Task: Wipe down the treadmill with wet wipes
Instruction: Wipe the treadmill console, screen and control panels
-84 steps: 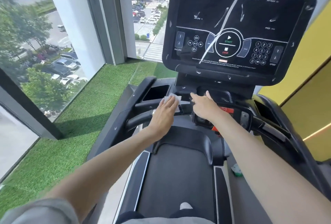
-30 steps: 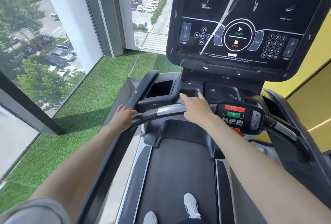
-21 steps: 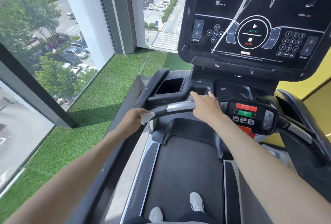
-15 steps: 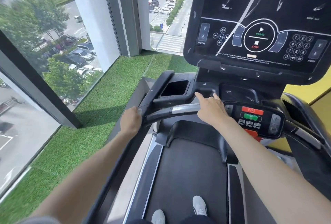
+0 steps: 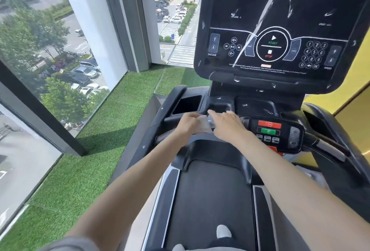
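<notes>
Currently: wiping step in progress on the front handlebar point(image 5: 164, 137) of the treadmill point(image 5: 340, 170). Left hand point(image 5: 187, 125) sits on the bar left of centre, fingers curled over a white wet wipe point(image 5: 204, 123) and holding it against the bar. The hand is motion-blurred, so exact finger placement is not resolvable. The wipe pokes out on that hand's right side, just beside the right hand point(image 5: 228, 126).

Right hand lies flat, fingers straight and pointing forward, resting on the bar and holding nothing; reads as a brace. It sits just left of the control pad point(image 5: 274, 132).

Person stands on the belt point(image 5: 212, 200); one shoe toe point(image 5: 223, 230) visible near the bottom edge. Console screen point(image 5: 276, 30) above shows a pale diagonal streak and small marks; smear or reflection, cannot tell.

Judgement: early-to-mid task. The wipe is on the left half of the bar only. The bar's right section, the control pad and the screen look not yet addressed, though this view can't confirm that.

Next move calls for one of two things:
- lift the right hand clear so the wipe can travel on toward the pad
- run the stroke back leftward along the bar

Light pressure near the pad, to avoid triggering a start while standing on the belt
</notes>
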Demonstrator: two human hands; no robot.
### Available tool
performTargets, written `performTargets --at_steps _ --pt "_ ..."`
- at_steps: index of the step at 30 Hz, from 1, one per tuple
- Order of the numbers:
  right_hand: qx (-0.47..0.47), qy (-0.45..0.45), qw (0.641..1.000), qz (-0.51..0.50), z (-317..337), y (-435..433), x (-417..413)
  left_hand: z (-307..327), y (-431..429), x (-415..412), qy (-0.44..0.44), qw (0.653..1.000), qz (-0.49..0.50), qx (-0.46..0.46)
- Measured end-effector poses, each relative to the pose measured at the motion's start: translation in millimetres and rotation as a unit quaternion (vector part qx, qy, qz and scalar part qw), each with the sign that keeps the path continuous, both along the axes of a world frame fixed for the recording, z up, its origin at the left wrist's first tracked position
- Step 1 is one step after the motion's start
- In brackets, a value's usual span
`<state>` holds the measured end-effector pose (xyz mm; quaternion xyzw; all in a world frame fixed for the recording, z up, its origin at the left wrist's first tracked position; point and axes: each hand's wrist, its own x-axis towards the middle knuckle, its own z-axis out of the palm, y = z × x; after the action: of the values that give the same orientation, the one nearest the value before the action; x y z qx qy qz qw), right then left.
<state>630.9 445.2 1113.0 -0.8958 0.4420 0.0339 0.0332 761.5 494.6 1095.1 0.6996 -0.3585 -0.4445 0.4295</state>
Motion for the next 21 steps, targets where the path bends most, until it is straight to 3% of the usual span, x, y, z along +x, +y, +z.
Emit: performTargets --at_steps 1,4,8,13,21 --pt "0.036 -0.009 0.999 -0.006 3.6 -2.4 -3.1 10.1 -7.5 -0.7 0.025 1.000 -0.001 -0.019" --pt "0.159 -0.125 0.977 -0.062 10.2 -31.6 -20.8 34.4 -29.3 5.0 -0.050 0.998 0.007 -0.049" --pt "0.158 -0.228 0.957 -0.086 35.2 -62.3 -60.6 55.8 -50.6 -1.1 -0.161 0.985 -0.041 -0.053" --pt "0.157 -0.179 0.964 -0.115 30.0 -91.9 -129.4 41.4 -75.0 -46.3 -0.269 0.939 -0.209 -0.041" --pt "0.245 -0.264 0.921 -0.149 1.5 -113.3 -202.5 35.0 -115.5 -127.3 -0.316 0.884 -0.344 0.026"
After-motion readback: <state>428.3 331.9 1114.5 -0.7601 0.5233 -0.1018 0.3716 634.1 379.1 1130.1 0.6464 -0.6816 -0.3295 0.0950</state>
